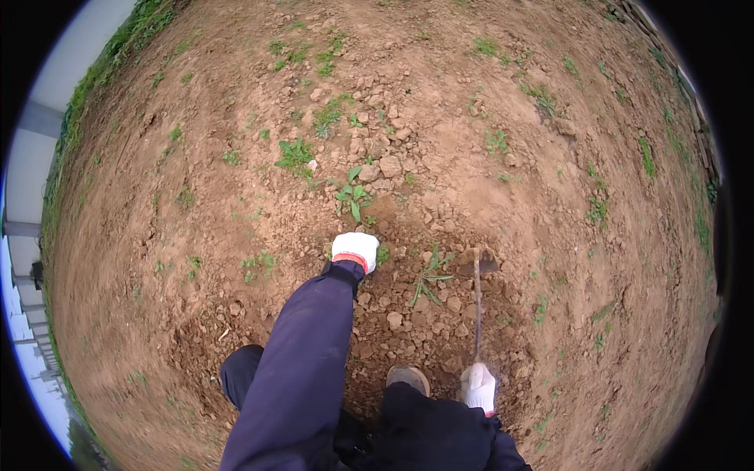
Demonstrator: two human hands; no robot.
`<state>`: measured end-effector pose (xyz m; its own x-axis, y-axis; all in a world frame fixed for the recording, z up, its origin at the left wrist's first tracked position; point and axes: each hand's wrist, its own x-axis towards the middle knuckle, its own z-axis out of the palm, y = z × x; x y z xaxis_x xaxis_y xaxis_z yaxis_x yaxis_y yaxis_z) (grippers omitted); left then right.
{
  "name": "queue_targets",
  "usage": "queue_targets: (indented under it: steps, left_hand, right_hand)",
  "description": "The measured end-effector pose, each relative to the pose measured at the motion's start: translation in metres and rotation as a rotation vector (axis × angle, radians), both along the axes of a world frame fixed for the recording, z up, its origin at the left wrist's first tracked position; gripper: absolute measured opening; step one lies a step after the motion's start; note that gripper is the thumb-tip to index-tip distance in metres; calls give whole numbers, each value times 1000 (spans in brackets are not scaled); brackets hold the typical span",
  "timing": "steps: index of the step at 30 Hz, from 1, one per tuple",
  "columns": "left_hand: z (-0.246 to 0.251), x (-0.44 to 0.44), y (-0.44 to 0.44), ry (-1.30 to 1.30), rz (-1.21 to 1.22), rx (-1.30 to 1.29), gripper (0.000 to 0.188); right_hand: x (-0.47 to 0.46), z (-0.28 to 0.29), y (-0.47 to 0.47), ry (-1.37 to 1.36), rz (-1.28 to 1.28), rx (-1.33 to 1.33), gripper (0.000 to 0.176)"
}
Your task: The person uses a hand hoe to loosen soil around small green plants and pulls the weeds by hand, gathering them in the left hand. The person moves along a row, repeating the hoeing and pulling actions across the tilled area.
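My left hand point(355, 250), in a white knitted glove with a red cuff edge, is down at the soil with its fingers curled out of sight. Leaves of a small green weed point(383, 254) show beside it; whether the fingers grip the plant is hidden. My right hand point(480, 387), also gloved in white, is closed around the handle of a small hand hoe point(478, 318). The hoe's blade rests on the ground ahead. Between the hoe and my left hand lies a narrow-leaved weed point(432, 275) on broken soil.
A broad-leaved weed point(353, 195) grows just beyond my left hand, with a leafy clump point(294, 154) farther off. Loose clods point(394, 319) cover the ground before my shoe point(409, 377). A pale wall point(50, 76) borders the left side.
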<state>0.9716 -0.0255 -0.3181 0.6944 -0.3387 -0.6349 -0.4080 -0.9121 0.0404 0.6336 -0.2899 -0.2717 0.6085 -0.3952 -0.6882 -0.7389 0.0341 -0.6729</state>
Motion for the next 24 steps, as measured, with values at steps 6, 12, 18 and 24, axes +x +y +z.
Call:
queue_targets:
  steps: [6,12,18,24]
  left_hand:
    - [38,5,22,-32,336,-158,58]
    - [57,-2,-41,-124,292,-397,52]
    - [24,-55,-97,-198,-19,-256,37]
    - [30,-79,-43,-153,243,-516,44]
  right_hand:
    - [16,3,1,-45,59,11,48]
    - [31,5,1,-169,15,66,44]
    - [58,20,-2,-10,-125,220,39]
    - [108,-14,12,-155,-95,3,41]
